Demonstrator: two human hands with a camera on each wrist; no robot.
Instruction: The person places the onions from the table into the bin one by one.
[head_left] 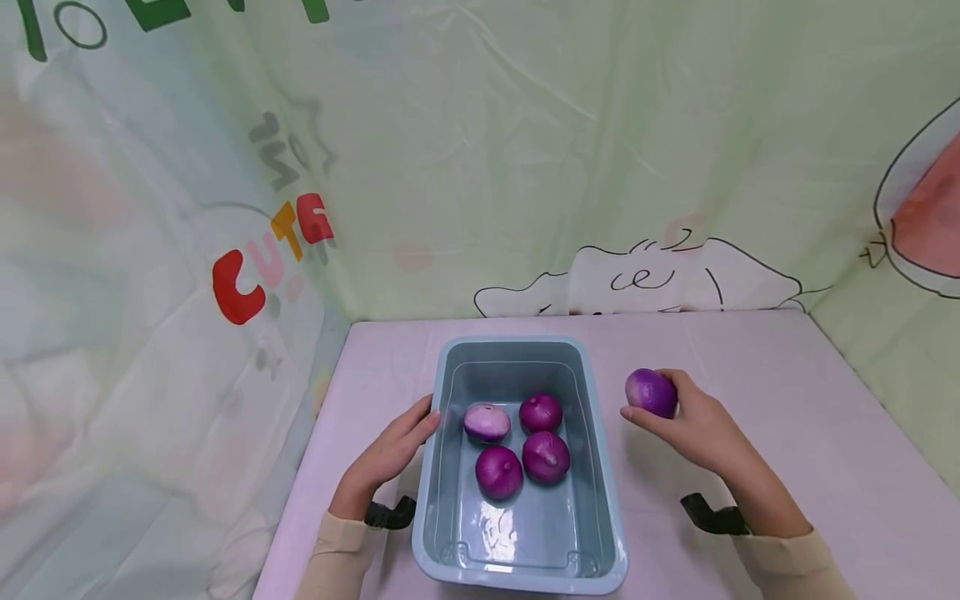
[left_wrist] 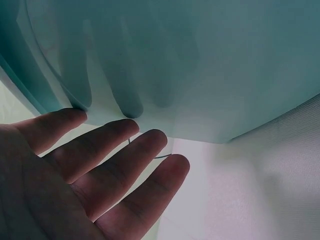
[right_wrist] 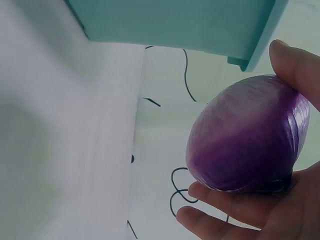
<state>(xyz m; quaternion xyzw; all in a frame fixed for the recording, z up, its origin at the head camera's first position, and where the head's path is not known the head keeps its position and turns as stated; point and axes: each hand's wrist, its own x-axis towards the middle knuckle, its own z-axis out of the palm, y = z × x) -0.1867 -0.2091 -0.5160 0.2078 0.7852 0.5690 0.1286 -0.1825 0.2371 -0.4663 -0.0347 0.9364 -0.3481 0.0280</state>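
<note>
A light blue plastic bin (head_left: 592, 500) stands on the table with several purple onions in it, among them a paler onion (head_left: 487, 422) at the left and a darker onion (head_left: 546, 457) at the right. My left hand (head_left: 390, 450) is at the bin's left side, its thumb by the rim. In the left wrist view its fingers (left_wrist: 135, 175) extend nearly straight against or close to the outer wall. To the right of the bin, above the table, my right hand (head_left: 697, 429) grips another purple onion (right_wrist: 245, 135) between thumb and fingers.
The pale pink table (head_left: 750, 367) meets a printed curtain (head_left: 480, 167) at the back, and the curtain also hangs along the left and right. Black wrist mounts (head_left: 716, 514) sit on both wrists.
</note>
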